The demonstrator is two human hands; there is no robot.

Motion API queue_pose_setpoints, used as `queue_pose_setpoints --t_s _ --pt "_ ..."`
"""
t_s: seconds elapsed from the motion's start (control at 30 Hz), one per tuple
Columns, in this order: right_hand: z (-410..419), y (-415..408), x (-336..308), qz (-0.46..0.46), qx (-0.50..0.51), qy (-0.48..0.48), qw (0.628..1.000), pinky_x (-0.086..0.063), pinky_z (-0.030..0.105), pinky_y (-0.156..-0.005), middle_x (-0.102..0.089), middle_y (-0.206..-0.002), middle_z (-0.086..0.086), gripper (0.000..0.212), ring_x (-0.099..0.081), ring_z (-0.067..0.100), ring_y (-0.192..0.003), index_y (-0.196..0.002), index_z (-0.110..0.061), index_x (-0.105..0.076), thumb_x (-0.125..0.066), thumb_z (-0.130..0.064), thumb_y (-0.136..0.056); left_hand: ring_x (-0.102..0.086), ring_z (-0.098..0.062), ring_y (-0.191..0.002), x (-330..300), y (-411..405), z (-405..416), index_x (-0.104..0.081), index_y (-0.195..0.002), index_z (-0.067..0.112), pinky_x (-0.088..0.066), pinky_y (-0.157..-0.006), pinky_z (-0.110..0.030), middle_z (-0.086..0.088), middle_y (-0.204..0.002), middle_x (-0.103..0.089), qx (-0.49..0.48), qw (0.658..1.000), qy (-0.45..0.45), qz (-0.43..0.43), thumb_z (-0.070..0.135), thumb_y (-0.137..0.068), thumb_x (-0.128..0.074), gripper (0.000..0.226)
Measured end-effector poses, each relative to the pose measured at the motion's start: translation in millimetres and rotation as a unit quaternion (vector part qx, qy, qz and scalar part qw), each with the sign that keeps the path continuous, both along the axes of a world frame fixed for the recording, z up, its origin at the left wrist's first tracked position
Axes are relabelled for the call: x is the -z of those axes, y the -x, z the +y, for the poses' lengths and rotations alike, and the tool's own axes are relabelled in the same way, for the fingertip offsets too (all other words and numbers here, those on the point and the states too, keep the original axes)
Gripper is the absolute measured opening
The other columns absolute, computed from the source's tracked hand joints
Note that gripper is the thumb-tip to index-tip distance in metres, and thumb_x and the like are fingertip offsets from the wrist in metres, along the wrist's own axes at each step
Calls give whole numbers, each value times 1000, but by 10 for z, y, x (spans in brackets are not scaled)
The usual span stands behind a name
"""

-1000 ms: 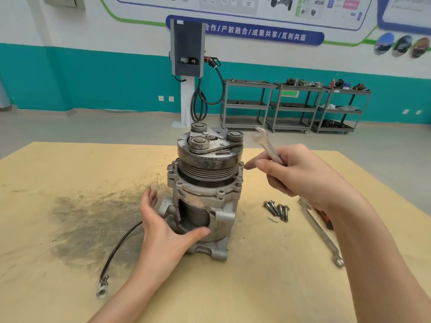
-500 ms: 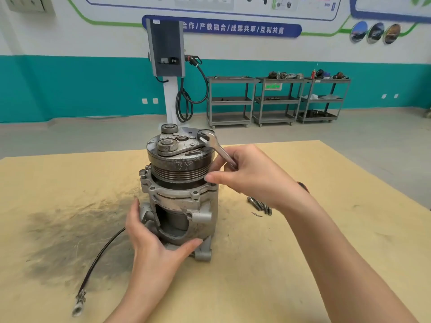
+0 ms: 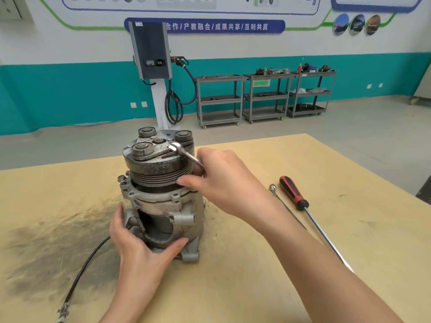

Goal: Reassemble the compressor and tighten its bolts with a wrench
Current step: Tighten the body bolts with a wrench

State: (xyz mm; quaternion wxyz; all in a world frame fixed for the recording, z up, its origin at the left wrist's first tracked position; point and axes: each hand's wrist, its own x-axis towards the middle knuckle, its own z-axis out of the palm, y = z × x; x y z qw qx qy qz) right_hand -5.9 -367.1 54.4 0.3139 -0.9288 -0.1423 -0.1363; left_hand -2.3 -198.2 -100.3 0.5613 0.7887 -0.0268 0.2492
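Observation:
A grey metal compressor (image 3: 161, 197) stands upright on the wooden table (image 3: 256, 264), its dark pulley and clutch plate on top. My left hand (image 3: 140, 243) grips the lower housing at the front, thumb to the right. My right hand (image 3: 224, 180) holds a silver open-end wrench (image 3: 184, 152). The wrench's jaw lies on the clutch plate, just right of the centre bolt (image 3: 159, 141). Whether the jaw sits on the bolt I cannot tell.
A red-and-black screwdriver (image 3: 300, 203) and a second thin wrench (image 3: 277, 197) lie on the table to the right. A black cable (image 3: 81, 273) trails from the compressor to the front left over a dark stain. Grey carts and a charging post stand by the far wall.
My right hand has brought the wrench down from the air onto the top of the clutch plate. The view has shifted, so the screwdriver shows and the loose bolts are hidden.

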Motion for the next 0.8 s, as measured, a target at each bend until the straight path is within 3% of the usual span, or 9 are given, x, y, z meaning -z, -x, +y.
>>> queue_pose_setpoints --t_s 0.17,0.33,0.47,0.57,0.7,0.8 --pt "-73 30 -75 44 -16 -18 999 -30 19 -48 -55 -72 -10 23 -49 3 -61 -83 -23 -59 -72 -42 -85 -29 -22 -141 -5 2 3 -6 -153 17 -26 -117 -42 -9 -154 -18 -2 1000 0 -10 37 -36 -86 143" --pt "-117 17 -78 48 -27 -26 998 -33 12 -42 -52 -64 -10 24 -46 2 -54 -71 -24 -55 -71 -30 -88 -29 -22 -142 10 -42 10 -6 -153 26 -29 -116 -49 -6 -155 -17 4 999 42 8 38 -30 -86 147" --pt "-60 4 -45 25 -10 -17 999 -30 19 -48 -53 -66 -9 34 -45 4 -58 -67 -23 -49 -75 -36 -84 -24 -26 -145 57 -27 34 -6 -151 28 -28 -116 -52 -8 -155 -16 -9 1000 2 -10 55 -35 -82 142" --pt "-83 2 -57 27 -6 -22 999 -32 15 -44 -53 -68 -10 29 -46 3 -58 -71 -25 -54 -76 -41 -82 -25 -26 -145 37 -1 24 -6 -151 33 -29 -116 -52 -5 -155 -15 -1 1000 9 -6 57 -36 -81 139" --pt "-162 -10 -78 68 -42 -42 996 -34 14 -43 -52 -61 -10 14 -46 1 -47 -84 -24 -65 -73 -34 -86 -20 -18 -145 -15 53 8 -3 -153 23 -22 -119 -41 -3 -155 -13 0 1000 -5 -1 58 -38 -79 142" --pt "-184 -29 -65 71 -48 -48 995 -31 11 -41 -50 -54 -10 10 -44 -4 -41 -83 -21 -66 -72 -28 -88 -18 -19 -146 -46 82 1 -2 -153 19 -22 -120 -44 0 -154 -12 1 1000 -11 7 54 -40 -80 142"
